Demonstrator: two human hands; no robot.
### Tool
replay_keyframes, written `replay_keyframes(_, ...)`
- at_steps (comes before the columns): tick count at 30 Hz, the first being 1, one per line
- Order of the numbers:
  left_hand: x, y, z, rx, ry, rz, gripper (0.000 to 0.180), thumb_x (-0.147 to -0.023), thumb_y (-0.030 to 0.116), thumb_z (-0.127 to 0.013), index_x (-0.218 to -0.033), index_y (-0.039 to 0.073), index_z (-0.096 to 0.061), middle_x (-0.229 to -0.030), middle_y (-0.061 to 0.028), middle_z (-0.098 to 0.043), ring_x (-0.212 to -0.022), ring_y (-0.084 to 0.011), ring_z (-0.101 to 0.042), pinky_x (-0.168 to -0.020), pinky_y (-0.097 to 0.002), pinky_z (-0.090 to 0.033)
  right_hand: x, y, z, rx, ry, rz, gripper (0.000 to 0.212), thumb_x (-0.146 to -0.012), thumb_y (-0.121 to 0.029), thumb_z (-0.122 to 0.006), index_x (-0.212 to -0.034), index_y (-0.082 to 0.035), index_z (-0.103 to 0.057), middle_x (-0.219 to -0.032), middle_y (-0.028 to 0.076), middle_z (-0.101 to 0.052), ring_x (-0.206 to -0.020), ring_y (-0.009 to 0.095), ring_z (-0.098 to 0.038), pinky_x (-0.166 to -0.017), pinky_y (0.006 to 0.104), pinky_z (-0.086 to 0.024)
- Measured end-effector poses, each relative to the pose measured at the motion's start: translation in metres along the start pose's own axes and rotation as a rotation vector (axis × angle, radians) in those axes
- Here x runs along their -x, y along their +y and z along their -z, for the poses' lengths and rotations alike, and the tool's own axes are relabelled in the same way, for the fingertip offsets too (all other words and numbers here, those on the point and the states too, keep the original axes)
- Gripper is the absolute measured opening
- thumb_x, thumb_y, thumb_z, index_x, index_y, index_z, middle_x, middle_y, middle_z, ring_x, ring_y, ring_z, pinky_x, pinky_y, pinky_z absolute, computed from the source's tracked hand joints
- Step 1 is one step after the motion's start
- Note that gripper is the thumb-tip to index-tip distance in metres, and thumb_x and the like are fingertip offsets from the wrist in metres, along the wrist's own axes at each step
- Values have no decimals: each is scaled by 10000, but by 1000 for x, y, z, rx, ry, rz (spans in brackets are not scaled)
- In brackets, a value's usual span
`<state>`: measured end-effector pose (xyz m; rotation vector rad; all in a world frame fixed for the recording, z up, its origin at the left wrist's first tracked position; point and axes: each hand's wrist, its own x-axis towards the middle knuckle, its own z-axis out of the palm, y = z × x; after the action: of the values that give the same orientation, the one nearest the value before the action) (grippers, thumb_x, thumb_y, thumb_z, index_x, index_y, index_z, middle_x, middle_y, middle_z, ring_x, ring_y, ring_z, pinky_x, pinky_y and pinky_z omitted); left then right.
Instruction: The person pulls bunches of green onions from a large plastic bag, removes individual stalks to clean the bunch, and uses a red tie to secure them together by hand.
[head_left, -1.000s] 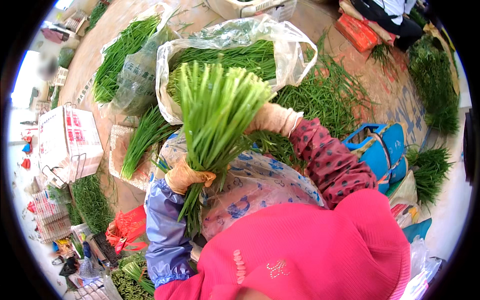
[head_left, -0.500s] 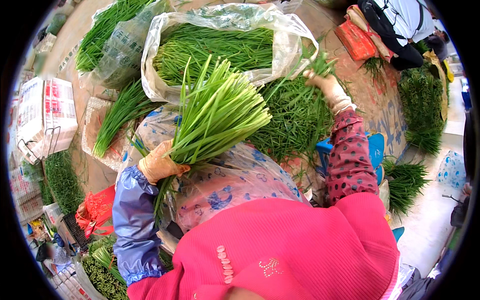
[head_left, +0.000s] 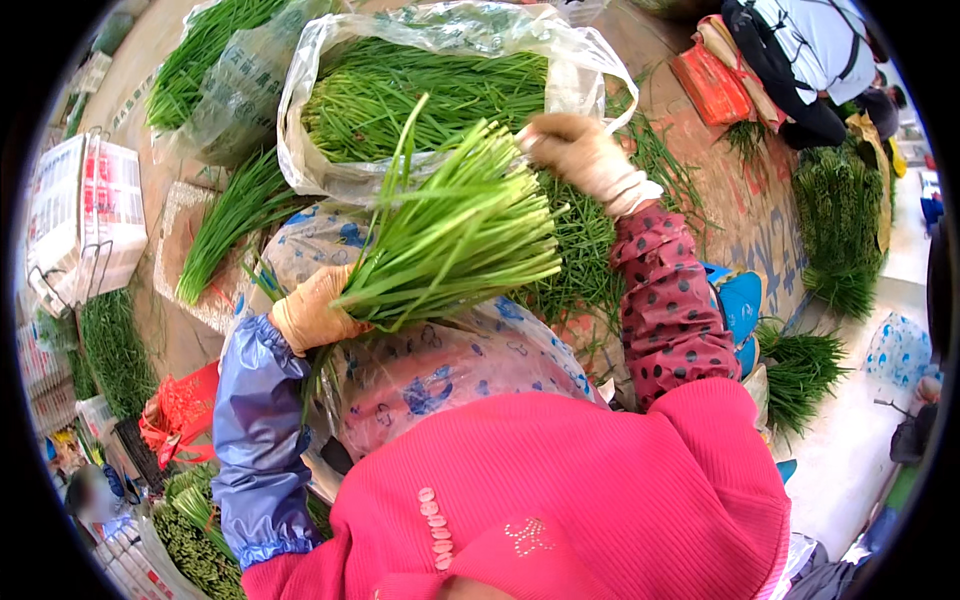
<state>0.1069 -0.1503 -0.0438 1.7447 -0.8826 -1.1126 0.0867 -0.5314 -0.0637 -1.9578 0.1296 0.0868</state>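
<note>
A fanned bundle of green chives (head_left: 450, 235) is gripped at its stems by the gloved left hand (head_left: 312, 312), above the lap. Its tips are pinched by the gloved right hand (head_left: 575, 152). Behind, a crinkled clear plastic bag (head_left: 440, 80) is stuffed with chives; loose piles (head_left: 590, 250) are spread alongside.

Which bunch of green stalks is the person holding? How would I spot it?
Start at the big clear plastic bag stuffed with greens. Just below it, the gloved left hand grips a bunch of green stalks. Unlike the piles lying around, it is lifted and fans out, with the right hand at its tips.
</note>
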Motion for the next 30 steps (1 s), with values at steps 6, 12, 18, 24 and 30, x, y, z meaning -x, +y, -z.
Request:
replay_keyframes(6,9,5,-3,-75,83,63,448,-771,66,-698,-1199,31,-567,-1077,-101,-668,-947,-128,-594,-861,-294,-467,41,-29,38,-361,30,-137,289,-842,-69,-660,-1122,-8,-628,-737,-4,-594,-588,52,-491,-527,205,-406)
replay_keyframes(12,4,4,-9,-126,153,27,452,-786,72,-681,-1216,27,-550,-1024,-116,-683,-900,-143,-616,-823,-304,-483,71,-54,-15,5,-38,127,241,-807,-97,-714,-1036,-31,-682,-813,53,-679,-690,79,-564,-630,251,-458)
replay_keyframes(18,6,7,-11,-141,246,66,563,-785,97,-675,-1309,36,-479,-1013,-188,-667,-936,-278,-662,-805,-336,-497,57,-34,45,654,359,-175,255,-845,-261,-626,-1005,-71,-684,-807,143,-683,-767,281,-666,-695,373,-502)
replay_keyframes(24,-2,3,-23,-322,332,195,661,-831,254,-661,-1425,164,-385,-976,-220,-656,-895,-387,-633,-780,-383,-503,72,-84,-4,519,256,168,384,-759,-302,-729,-1022,-39,-632,-1183,232,-589,-1062,356,-596,-903,402,-468)
replay_keyframes(30,0,11,-26,-454,358,239,762,-808,204,-657,-1469,271,-284,-901,-227,-653,-855,-394,-639,-754,-423,-499,59,-86,-68,726,290,342,202,-758,-192,-699,-889,-46,-650,-1156,260,-590,-962,383,-618,-832,410,-511)
